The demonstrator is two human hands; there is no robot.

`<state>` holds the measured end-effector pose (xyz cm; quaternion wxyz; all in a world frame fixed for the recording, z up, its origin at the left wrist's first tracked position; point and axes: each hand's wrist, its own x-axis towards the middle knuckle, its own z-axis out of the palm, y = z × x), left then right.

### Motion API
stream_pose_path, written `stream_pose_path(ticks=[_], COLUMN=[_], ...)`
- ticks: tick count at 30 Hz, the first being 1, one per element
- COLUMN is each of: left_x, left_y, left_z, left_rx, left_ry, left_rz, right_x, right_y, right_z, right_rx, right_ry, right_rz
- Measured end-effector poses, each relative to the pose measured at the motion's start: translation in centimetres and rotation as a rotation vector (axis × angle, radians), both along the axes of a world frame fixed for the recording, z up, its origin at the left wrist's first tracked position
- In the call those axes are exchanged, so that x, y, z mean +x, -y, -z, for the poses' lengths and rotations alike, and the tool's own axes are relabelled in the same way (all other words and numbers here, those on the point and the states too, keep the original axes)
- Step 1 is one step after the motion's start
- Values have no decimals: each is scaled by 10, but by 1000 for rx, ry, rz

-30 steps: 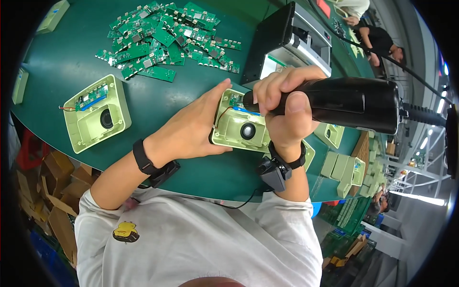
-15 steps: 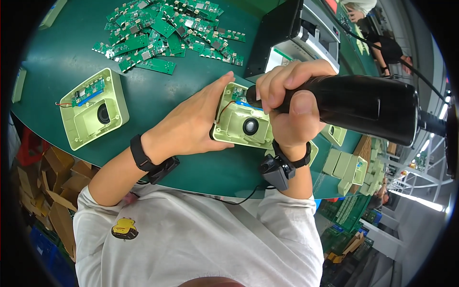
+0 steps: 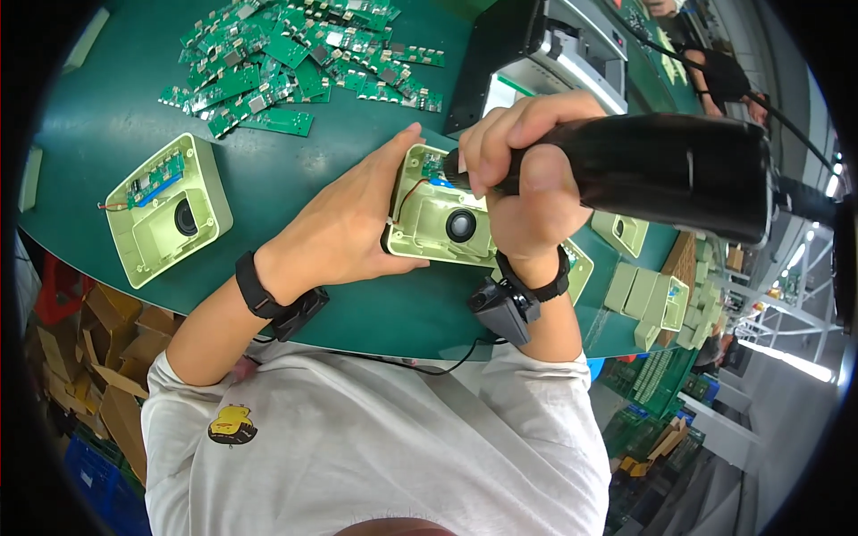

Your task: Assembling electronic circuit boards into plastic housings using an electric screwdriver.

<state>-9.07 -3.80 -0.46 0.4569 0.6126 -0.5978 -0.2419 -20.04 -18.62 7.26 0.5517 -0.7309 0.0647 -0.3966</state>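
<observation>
Housing (image 3: pixel 427 234) in front of you, the pale green open plastic box, is on the dark green table (image 3: pixel 268 170), and your left hand (image 3: pixel 335 219) has it cupped at the left end. That hand is stretched fairly wide, thumb along the near edge and fingers up the far side, so the box looks pretty well braced. Your right hand (image 3: pixel 536 179) is wrapped tight round a chunky black cylindrical power tool (image 3: pixel 670 170), its dark nose over the far side of the box, by the small green circuit board (image 3: pixel 433 166). Can't tell if the tip is actually touching anything, it's too dark there.

My read: you're on the fastening step, fixing that board in next to the round black speaker (image 3: pixel 461 225). What it calls for now, I'd say, is a steady tool square to the fixing point, firm bracing from the left, and the nose clear of the thin red wire (image 3: pixel 409 192). The second pale green box (image 3: pixel 130 241), off to your left, also has a board and speaker inside, so it's a handy layout reference.
</observation>
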Motion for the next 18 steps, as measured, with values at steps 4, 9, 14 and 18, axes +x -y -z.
stream_pose_path(ticks=[4, 9, 14, 18], left_x=[12, 13, -21, -42], left_y=[-15, -24, -1, 17], left_z=[-14, -54, -61, -62], left_rx=[118, 231, 200, 114], left_ry=[34, 442, 446, 529], left_rz=[71, 73, 219, 282], right_x=[-15, -40, -32, -55], right_y=[7, 49, 55, 41], right_z=[-13, -56, -41, -53], right_rx=[8, -25, 177, 37], right_ry=[22, 280, 282, 87], right_rz=[-24, -61, 98, 165])
